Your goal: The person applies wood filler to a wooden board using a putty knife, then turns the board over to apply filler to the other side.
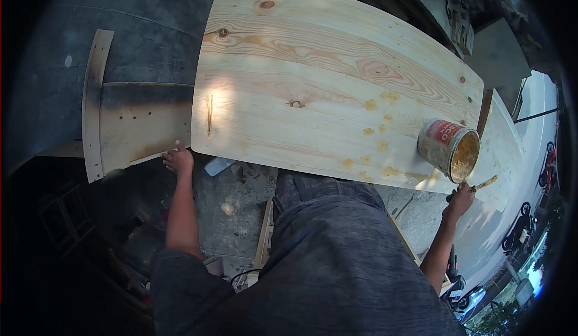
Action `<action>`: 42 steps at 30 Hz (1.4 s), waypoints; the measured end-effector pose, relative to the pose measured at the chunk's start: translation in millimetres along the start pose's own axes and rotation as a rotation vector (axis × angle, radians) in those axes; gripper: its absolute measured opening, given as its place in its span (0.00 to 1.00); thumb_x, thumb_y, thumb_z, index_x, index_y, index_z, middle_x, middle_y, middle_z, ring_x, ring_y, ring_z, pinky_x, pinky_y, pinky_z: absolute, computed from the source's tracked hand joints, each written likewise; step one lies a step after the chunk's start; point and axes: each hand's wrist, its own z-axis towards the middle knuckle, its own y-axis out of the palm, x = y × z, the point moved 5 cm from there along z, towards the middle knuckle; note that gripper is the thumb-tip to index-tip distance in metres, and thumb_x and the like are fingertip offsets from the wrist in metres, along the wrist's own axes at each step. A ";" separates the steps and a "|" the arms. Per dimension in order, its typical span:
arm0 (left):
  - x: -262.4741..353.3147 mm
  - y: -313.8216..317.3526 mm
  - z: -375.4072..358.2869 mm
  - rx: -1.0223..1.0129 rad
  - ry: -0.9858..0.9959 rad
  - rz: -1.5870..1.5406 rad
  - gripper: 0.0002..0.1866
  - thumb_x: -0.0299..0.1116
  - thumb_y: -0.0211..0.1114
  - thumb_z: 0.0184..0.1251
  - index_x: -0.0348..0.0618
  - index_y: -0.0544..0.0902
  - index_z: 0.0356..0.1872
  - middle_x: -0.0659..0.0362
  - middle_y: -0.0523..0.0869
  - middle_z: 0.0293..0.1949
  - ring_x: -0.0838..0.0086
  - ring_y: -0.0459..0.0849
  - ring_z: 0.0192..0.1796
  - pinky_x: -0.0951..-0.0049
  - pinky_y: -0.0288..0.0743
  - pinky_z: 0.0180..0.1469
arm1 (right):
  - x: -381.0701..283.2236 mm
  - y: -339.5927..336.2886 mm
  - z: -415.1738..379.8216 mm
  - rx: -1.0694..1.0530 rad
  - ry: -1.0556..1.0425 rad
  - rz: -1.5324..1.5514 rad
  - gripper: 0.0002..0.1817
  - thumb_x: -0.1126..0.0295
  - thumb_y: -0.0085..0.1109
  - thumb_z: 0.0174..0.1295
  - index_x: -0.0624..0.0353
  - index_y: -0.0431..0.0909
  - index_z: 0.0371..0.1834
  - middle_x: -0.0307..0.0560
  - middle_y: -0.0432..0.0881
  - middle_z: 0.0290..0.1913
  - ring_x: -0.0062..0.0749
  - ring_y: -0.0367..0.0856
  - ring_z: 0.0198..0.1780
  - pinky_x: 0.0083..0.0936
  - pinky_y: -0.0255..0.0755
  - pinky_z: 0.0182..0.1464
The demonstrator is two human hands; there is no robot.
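A pale wooden panel with knots, rounded corners and several tan filler smears lies in front of me. My left hand, fingers spread, is at the edge of a smaller board to the left of the panel. On the panel's right part is a round tin with a red label, its mouth facing the lower right. Tan filler coats its inside. My right hand is closed around a putty knife just below the tin's rim. Filler covers the knife's blade.
An upright wooden strip borders the smaller board at the left. Stacked wood pieces lie at the upper right. A parked motorbike stands on the pavement at far right. Wooden rails show beside my legs.
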 end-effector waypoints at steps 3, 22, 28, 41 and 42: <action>-13.0 -30.1 -6.2 0.052 0.082 0.068 0.43 0.58 0.48 0.82 0.25 0.58 0.78 0.33 0.52 0.81 0.40 0.51 0.83 0.41 0.48 0.82 | -32.9 26.2 -26.6 -0.336 -0.323 -0.169 0.12 0.68 0.57 0.70 0.59 0.74 0.53 0.37 0.75 0.36 0.19 0.70 0.30 0.19 0.67 0.32; -54.3 106.3 -170.5 -0.143 0.160 -0.393 0.46 0.54 0.58 0.75 0.24 0.55 0.78 0.27 0.51 0.80 0.36 0.62 0.78 0.44 0.60 0.77 | -60.7 285.6 -470.7 -1.417 -1.623 -0.755 0.23 0.76 0.55 0.66 0.54 0.77 0.65 0.61 0.76 0.52 0.58 0.85 0.48 0.47 0.83 0.48; -252.4 175.3 -165.8 -0.502 -0.039 -0.202 0.32 0.51 0.55 0.76 0.25 0.80 0.58 0.30 0.80 0.62 0.38 0.79 0.65 0.47 0.74 0.66 | -32.7 279.8 -474.2 -1.466 -1.632 -0.806 0.20 0.74 0.61 0.62 0.66 0.78 0.58 0.62 0.77 0.52 0.59 0.85 0.47 0.47 0.83 0.48; -96.3 235.0 -193.5 -0.894 -0.450 -1.251 0.31 0.61 0.55 0.77 0.41 0.80 0.59 0.54 0.84 0.49 0.62 0.82 0.49 0.54 0.77 0.51 | -66.1 275.9 -507.4 -1.490 -1.636 -0.851 0.14 0.68 0.66 0.55 0.66 0.82 0.41 0.66 0.78 0.48 0.59 0.87 0.42 0.49 0.83 0.45; -65.4 232.3 -176.7 -0.877 -0.513 -1.394 0.34 0.63 0.53 0.78 0.41 0.78 0.64 0.52 0.84 0.55 0.59 0.83 0.54 0.51 0.78 0.56 | -52.1 283.4 -503.0 -1.499 -1.653 -0.878 0.20 0.65 0.70 0.50 0.67 0.81 0.43 0.67 0.78 0.48 0.61 0.86 0.43 0.49 0.83 0.46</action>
